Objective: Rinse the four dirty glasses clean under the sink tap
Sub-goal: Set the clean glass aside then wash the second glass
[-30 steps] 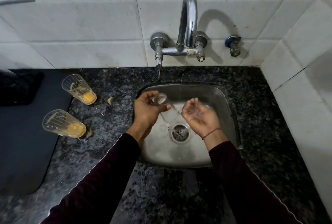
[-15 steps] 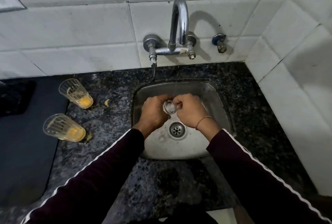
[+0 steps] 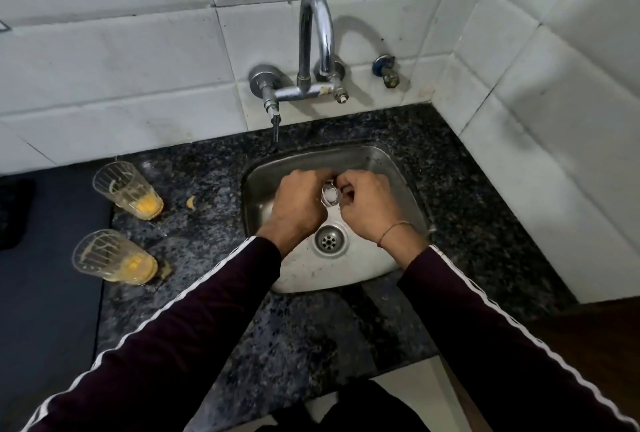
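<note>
Both hands have closed together over the small clear drinking glass (image 3: 330, 193) since a moment ago, when the right one was open and apart. It sits above the steel sink (image 3: 408, 189), left hand (image 3: 298, 205) wrapped round its body, right hand (image 3: 369, 205) curled at its mouth. Wet glass is likely slippery and fragile; gripping the ribbed wall is safest. Two orange-stained glasses (image 3: 126, 189) wait left on the dark speckled surface (image 3: 207, 189).

I am counting three glasses: two dirty glasses (image 3: 127, 190) (image 3: 114, 257) standing on the counter (image 3: 207, 224), one glass (image 3: 330, 193) between two hands (image 3: 298, 205) (image 3: 369, 210). I am seeing one sink (image 3: 391, 168), one tap (image 3: 313, 51).
</note>
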